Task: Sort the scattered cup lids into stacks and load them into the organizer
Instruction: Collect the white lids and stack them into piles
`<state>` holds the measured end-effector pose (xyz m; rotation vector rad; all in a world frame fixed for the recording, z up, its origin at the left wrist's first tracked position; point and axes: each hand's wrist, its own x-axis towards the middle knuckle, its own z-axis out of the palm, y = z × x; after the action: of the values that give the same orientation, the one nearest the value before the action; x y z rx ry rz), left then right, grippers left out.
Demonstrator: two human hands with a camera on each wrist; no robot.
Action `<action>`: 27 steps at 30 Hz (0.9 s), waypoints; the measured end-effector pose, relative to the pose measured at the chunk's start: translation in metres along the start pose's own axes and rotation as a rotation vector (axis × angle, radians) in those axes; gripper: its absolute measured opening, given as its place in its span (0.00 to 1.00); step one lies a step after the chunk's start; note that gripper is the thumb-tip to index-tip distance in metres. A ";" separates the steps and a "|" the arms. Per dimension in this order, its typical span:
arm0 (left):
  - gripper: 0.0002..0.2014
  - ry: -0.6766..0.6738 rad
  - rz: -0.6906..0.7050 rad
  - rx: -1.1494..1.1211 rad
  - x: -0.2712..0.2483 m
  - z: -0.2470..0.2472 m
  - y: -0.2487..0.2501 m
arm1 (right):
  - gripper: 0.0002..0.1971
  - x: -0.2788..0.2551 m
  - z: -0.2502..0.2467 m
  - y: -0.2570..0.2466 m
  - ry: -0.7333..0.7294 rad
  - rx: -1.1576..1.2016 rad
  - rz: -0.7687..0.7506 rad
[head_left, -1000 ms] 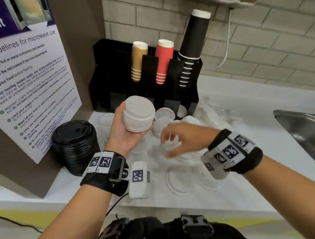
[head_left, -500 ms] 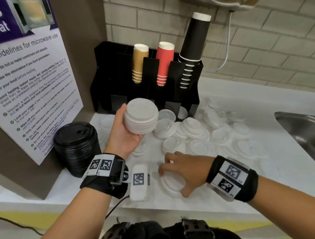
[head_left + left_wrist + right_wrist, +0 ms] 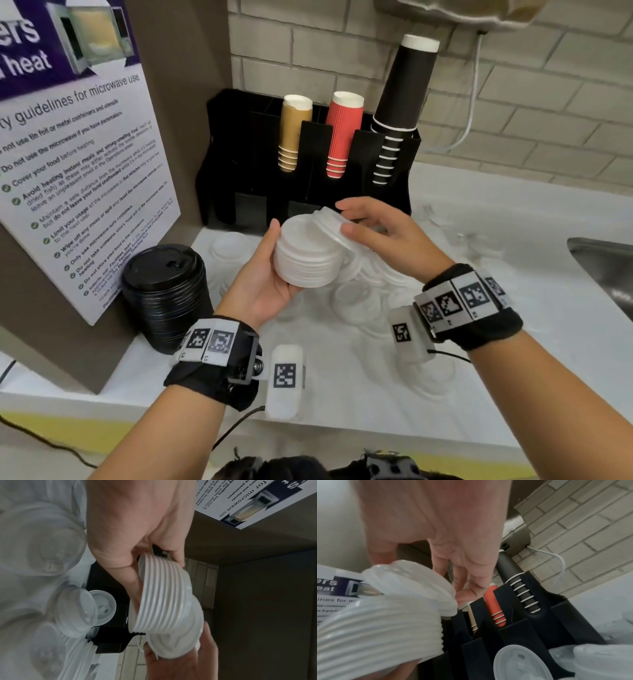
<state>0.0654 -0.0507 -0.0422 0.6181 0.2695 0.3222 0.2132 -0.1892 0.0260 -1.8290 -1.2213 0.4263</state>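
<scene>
White worktop point(image 3: 534, 219) below a brick wall, with a black organizer point(image 3: 239, 161) at its rear left edge and a sink point(image 3: 603, 260) cut off at the right. Left hand point(image 3: 263, 281) grasps a stack of white lids point(image 3: 308, 257) above the worktop, thumb on one side; its fingers are mostly hidden behind the stack in the head view. Right hand point(image 3: 383, 229) pinches a single white lid point(image 3: 330, 222), tilted and touching the top of the stack; its rim is motion-blurred. Loose white lids point(image 3: 356, 301) on the worktop beneath the hands blend into the surface, so their count cannot be told. Black lid stack point(image 3: 164, 294) stands near the left edge beside a microwave poster point(image 3: 78, 164), whose text is cut off. Cup columns, tan point(image 3: 294, 130), red point(image 3: 342, 133) and black point(image 3: 400, 102), stand in the organizer.
</scene>
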 end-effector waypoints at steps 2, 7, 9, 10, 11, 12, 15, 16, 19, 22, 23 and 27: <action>0.29 -0.003 -0.033 0.027 -0.001 0.001 -0.001 | 0.20 0.003 0.007 -0.001 -0.012 -0.020 -0.003; 0.26 0.009 -0.083 0.076 0.000 0.004 -0.004 | 0.26 0.009 0.015 -0.007 -0.066 -0.120 -0.058; 0.26 0.018 -0.085 0.072 0.000 0.005 -0.003 | 0.29 0.009 0.015 -0.009 -0.076 -0.141 -0.078; 0.26 0.025 -0.088 0.064 0.000 0.005 -0.003 | 0.30 0.010 0.014 -0.009 -0.077 -0.151 -0.085; 0.26 0.030 -0.090 0.057 -0.001 0.005 -0.002 | 0.30 0.010 0.014 -0.009 -0.079 -0.160 -0.093; 0.26 0.029 -0.091 0.050 -0.001 0.005 -0.002 | 0.31 0.010 0.014 -0.010 -0.080 -0.169 -0.101; 0.28 0.010 -0.078 0.045 -0.002 0.005 -0.001 | 0.32 0.011 0.015 -0.010 -0.099 -0.195 -0.137; 0.29 0.011 -0.069 0.048 -0.003 0.005 0.000 | 0.33 0.011 0.015 -0.011 -0.113 -0.204 -0.151; 0.28 0.027 -0.022 0.042 -0.004 0.007 0.004 | 0.31 0.017 0.012 -0.012 -0.090 -0.176 -0.172; 0.27 0.064 0.088 0.005 -0.006 0.006 0.014 | 0.12 0.032 0.002 -0.006 0.091 -0.062 -0.100; 0.29 0.080 0.127 -0.005 -0.006 0.006 0.019 | 0.07 0.038 -0.001 -0.001 0.085 -0.113 -0.045; 0.25 0.099 0.231 -0.026 -0.006 0.006 0.034 | 0.19 0.059 0.004 0.025 -0.365 -0.740 0.176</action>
<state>0.0546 -0.0298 -0.0161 0.6099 0.2892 0.5790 0.2521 -0.1399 0.0135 -2.5825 -1.6123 0.4544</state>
